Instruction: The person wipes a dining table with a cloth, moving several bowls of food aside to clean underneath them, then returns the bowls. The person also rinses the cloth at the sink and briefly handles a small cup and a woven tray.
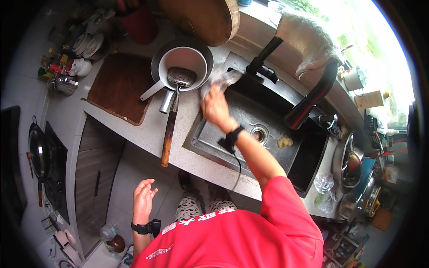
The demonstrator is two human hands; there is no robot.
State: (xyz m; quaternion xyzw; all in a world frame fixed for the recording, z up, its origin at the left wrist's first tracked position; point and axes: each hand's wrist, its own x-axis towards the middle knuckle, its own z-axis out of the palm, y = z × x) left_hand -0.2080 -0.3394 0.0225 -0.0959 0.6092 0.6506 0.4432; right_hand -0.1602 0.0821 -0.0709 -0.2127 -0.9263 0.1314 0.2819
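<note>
My right hand (216, 104) grips a pale, crumpled cloth (223, 78), blurred, on the counter at the sink's upper left corner. Just left of it, a white saucepan (201, 60) sits inside a larger dark pan (155, 68). A spatula with a wooden handle (168, 142) rests in the saucepan, its handle reaching over the counter's edge. My left hand (144, 197) is raised in front of the counter, fingers apart, holding nothing. A yellowish sponge or scrubber (285, 142) lies in the sink (231, 147) beside the drain (259, 134).
A black faucet (296, 114) arches over the sink, with a cloth (301, 37) draped on it. A brown mat (120, 87) lies left of the pans, and a round wooden board (231, 20) stands behind. Metal bowls (348, 160) and plastic bags (324, 184) sit to the right.
</note>
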